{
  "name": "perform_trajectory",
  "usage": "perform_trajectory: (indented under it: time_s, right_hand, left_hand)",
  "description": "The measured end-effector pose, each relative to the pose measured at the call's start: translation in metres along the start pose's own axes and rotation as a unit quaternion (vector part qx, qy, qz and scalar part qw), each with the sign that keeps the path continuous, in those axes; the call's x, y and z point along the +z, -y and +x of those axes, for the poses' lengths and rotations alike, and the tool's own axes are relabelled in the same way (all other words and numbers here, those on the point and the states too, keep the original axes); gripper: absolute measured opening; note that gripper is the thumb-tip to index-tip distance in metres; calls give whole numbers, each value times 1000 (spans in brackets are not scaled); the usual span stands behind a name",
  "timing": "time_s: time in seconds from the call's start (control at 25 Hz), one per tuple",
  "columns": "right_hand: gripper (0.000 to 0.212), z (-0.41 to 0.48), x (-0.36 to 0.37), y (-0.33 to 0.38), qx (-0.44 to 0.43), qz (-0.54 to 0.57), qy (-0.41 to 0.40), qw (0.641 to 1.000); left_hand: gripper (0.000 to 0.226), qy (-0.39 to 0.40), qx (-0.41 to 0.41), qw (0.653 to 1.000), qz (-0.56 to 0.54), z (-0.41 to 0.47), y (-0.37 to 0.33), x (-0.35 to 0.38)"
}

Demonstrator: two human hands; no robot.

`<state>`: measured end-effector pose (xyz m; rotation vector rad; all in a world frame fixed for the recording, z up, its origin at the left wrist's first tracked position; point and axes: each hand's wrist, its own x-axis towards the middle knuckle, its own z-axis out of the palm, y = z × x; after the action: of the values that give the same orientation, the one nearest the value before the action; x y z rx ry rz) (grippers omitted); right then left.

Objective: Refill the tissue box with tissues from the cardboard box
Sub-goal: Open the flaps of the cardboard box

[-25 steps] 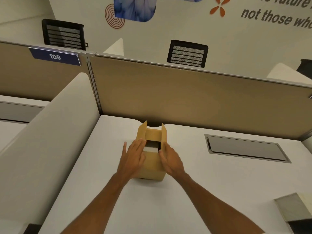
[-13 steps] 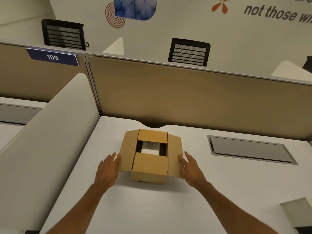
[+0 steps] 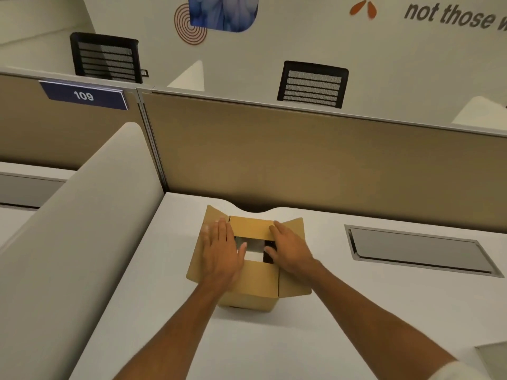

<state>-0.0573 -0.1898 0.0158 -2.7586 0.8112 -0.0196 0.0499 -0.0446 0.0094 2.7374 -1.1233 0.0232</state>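
1. Cardboard box (image 3: 248,286) sits mid-desk (image 3: 329,325), flaps spread so I can reach inside.
2. Left hand (image 3: 220,256) & right hand (image 3: 290,250) flat, fingers apart, gripping nothing, pinning side flaps.
3. Tissues (image 3: 253,252) visible thru opening.

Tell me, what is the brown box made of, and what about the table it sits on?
The brown box looks like plain cardboard: matt tan, with thin flaps that fold at creases and stick out sideways. The table has a smooth, pale grey-white top with a soft sheen, probably laminate over board, though the picture cannot settle that. Both hands, left and right, rest flat on the flaps.
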Motion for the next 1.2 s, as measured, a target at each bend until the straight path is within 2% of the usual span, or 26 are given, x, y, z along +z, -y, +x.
perform_trajectory:
  time_s: [0.12, 0.28, 0.44, 0.56, 0.64, 0.76, 0.84, 0.96, 1.12, 1.2]
  right_hand:
    - [64, 13, 13, 3, -1, -16, 2, 1000]
    - [59, 15, 25, -5, 15, -27, 10, 999]
    - [44, 18, 10, 1, 12, 1, -86, 996]
    - [41, 24, -11, 10, 95, 105, -149, 979]
    - [39, 30, -21, 17, 162, 214, -157, 950]
    - [40, 39, -23, 27, 165, 272, -167, 933]
    - [54, 44, -18, 30, 128, 242, -122, 954]
    - [70, 47, -4, 20, 82, 103, -16, 991]
    - [73, 52, 12, 1, 48, 3, 78, 996]
    - [75, 54, 18, -5, 41, -18, 96, 994]
  left_hand:
    - [75, 30, -33, 999, -21, 6, -8, 15]
    - [68, 36, -28, 998, -52, 2, -4, 20]
    - [70, 1, 17, 990, -142, -7, 4, 3]
    - [83, 21, 56, 977, -206, -24, 17, -13]
    - [93, 59, 100, 974, -193, -39, 30, -20]
    - [110, 120, 146, 973, -135, -59, 45, -19]
    - [117, 143, 127, 975, -111, -67, 51, -15]
    - [131, 178, 85, 976, -97, -72, 56, -8]
    - [139, 185, 69, 973, -122, -78, 59, 3]
    - [137, 177, 65, 974, -130, -80, 58, 8]
